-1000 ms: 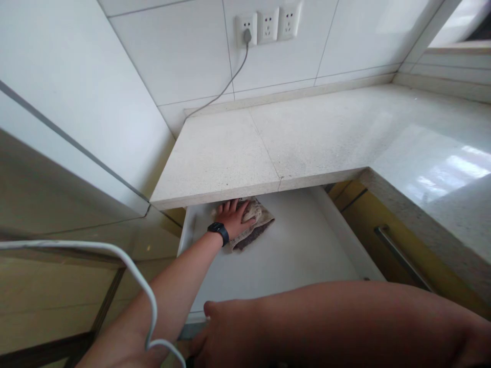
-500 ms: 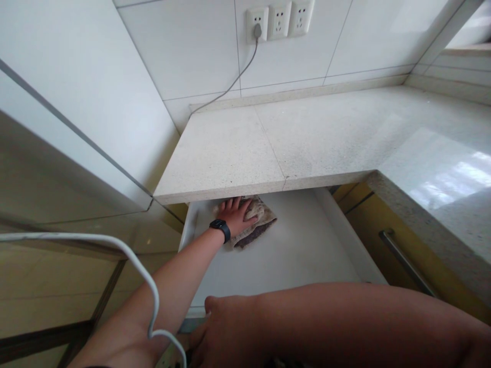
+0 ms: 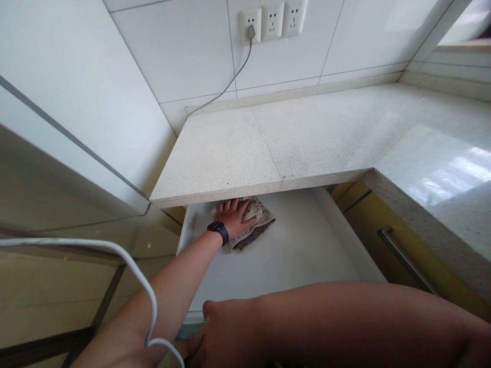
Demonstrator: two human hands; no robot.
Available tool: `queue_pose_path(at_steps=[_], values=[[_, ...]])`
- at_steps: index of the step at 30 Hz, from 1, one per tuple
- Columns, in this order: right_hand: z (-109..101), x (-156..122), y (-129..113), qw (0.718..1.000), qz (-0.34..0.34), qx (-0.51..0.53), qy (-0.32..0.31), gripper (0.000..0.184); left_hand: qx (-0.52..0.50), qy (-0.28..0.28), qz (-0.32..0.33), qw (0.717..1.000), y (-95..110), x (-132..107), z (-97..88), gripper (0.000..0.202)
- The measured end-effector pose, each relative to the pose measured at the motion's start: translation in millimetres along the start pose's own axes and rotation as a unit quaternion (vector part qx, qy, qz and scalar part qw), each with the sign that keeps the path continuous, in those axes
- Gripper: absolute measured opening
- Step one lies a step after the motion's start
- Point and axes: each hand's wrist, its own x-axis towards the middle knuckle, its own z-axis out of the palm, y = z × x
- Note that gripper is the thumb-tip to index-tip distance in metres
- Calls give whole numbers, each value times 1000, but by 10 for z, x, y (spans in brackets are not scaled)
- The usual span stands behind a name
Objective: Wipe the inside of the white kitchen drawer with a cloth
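My left hand (image 3: 235, 217), with a black watch (image 3: 218, 231) on its wrist, lies flat on a brown and beige cloth (image 3: 258, 231), fingers spread. The cloth rests on the floor of a pulled-out white drawer (image 3: 303, 260), folded over at its near side, where a darker underside shows. Across the front of the drawer reaches my right arm. My right hand (image 3: 226, 332) is at the drawer's front edge, thumb on top and fingers bent down over the front; the fingertips are partly hidden.
A speckled stone countertop (image 3: 230, 153) overhangs the back of the drawer. To the right is a cabinet front with a metal handle (image 3: 404, 258). A white cable (image 3: 130, 263) hangs at lower left. Wall sockets (image 3: 272, 23) hold a plug with a grey cord (image 3: 233, 76).
The view has shifted slightly. My left hand stays on the cloth at nearly the same place, and my right hand keeps its place at the drawer's front.
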Motion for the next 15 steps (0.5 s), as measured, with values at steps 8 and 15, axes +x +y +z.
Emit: queue_pose_path(at_steps=[8,15], values=[[-36,-61,-2,999,-18,-29,32,49,0,6,2,1000,-9,1,11,81],[445,303,36,964,5,-127,235,32,-5,0,2,1000,4,2,-22,83]])
